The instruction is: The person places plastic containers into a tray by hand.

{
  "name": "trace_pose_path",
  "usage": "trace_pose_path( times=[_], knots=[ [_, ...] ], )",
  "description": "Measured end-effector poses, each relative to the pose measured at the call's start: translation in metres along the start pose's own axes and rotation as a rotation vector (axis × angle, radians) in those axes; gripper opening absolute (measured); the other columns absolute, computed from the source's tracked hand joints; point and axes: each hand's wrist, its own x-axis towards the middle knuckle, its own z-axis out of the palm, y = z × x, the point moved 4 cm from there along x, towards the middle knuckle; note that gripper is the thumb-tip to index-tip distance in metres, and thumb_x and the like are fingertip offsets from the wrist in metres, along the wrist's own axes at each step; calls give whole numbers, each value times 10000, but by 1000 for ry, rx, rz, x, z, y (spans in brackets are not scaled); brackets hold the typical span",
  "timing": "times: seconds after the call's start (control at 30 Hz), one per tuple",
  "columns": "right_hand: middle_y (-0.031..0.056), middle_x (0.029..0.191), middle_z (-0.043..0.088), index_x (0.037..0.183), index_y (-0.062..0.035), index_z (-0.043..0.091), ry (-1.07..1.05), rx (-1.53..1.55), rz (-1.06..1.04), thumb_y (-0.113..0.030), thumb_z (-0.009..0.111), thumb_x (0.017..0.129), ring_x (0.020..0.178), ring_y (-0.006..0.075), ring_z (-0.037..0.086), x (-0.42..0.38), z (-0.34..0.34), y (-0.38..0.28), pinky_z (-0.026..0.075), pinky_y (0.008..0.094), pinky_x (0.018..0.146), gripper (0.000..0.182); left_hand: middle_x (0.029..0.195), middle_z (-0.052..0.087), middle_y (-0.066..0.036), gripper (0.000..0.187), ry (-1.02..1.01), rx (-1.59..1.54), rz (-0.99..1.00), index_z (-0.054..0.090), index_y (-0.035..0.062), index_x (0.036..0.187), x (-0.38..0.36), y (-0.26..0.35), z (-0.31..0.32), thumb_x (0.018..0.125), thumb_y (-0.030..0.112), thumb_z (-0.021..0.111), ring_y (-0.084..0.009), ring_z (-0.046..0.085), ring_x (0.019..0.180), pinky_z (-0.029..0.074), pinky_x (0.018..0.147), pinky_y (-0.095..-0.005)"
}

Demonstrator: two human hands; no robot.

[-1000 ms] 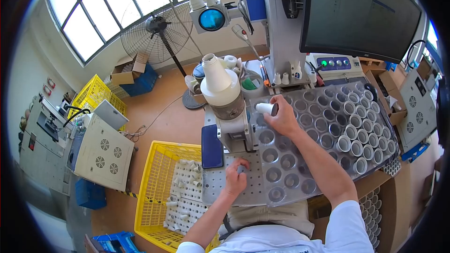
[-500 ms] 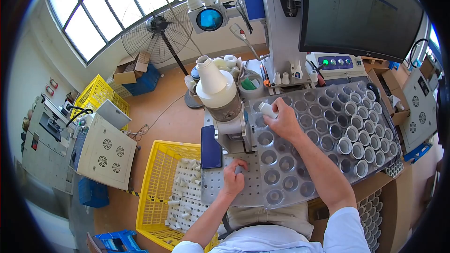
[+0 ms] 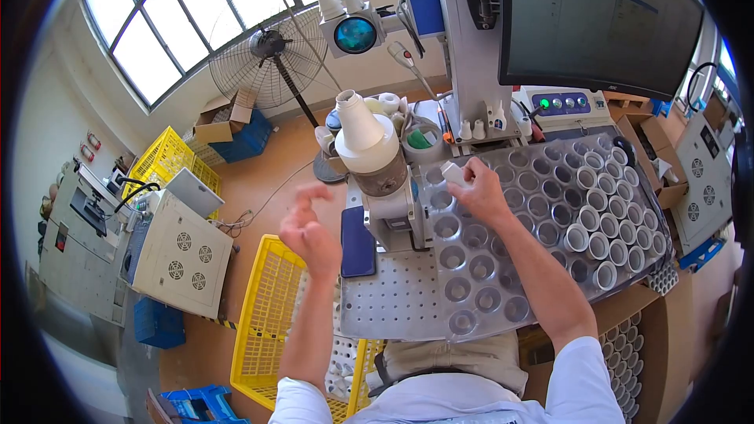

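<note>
My right hand (image 3: 481, 195) grips a small white plastic piece (image 3: 454, 173), over the upper left of a clear plastic tray (image 3: 459, 259) with round pockets. The fingers hide part of the piece, so its full shape cannot be made out. My left hand (image 3: 310, 228) is raised over the yellow basket (image 3: 263, 306), left of a dark blue phone (image 3: 358, 242). Its fingers are apart, slightly blurred, and nothing shows in them. Between the hands stands a rotating fixture (image 3: 381, 177) with a white cone (image 3: 363, 126) on top.
White cups (image 3: 609, 228) fill the tray's right pockets. A perforated metal plate (image 3: 385, 306) lies at the front. Behind stand a machine column (image 3: 475, 63), a monitor (image 3: 601, 23) and a control box (image 3: 569, 110). A floor fan (image 3: 269, 43) is at the back left.
My left hand has lifted off the perforated plate and moved up and left, its fingers now apart. My right hand has shifted slightly, and the white piece in it is tilted differently.
</note>
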Motion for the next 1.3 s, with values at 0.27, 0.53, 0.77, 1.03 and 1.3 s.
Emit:
trace_pose_path(
  times=[0.27,0.53,0.77,1.03,1.3],
  knots=[
    [-35,733,452,740,-91,440,173,793,-219,-156,806,792,678,62,412,25,-36,-142,386,256,597,376,851,648,-73,338,-396,232,-238,711,-22,847,122,-13,81,789,98,400,-192,517,887,348,977,-283],
    [90,735,587,777,-23,487,62,309,-397,-213,813,794,655,170,516,30,23,-204,464,322,633,378,638,580,-45,287,-58,153,-125,560,14,570,95,17,-32,733,136,358,-156,506,695,456,742,-246],
    [183,957,657,858,-8,579,275,288,-633,-122,747,775,971,353,624,-10,0,-162,470,427,882,220,578,534,-31,188,162,426,-342,648,19,600,-12,-95,-203,698,-42,500,-139,550,544,470,495,-313],
    [118,1169,607,1137,-47,621,-361,-732,-149,-100,715,762,1185,312,530,-102,-157,-32,427,427,1001,390,732,633,-143,251,337,655,-570,636,-64,721,-118,-160,-359,746,109,455,-268,617,723,509,713,-365],
    [158,1107,592,1094,-52,627,-544,-1181,-78,-38,653,753,1124,344,557,-127,-179,-1,444,464,982,342,815,636,-130,291,141,490,-362,605,-63,751,-73,-101,-186,725,131,389,-246,601,795,483,847,-363]
  ],
)
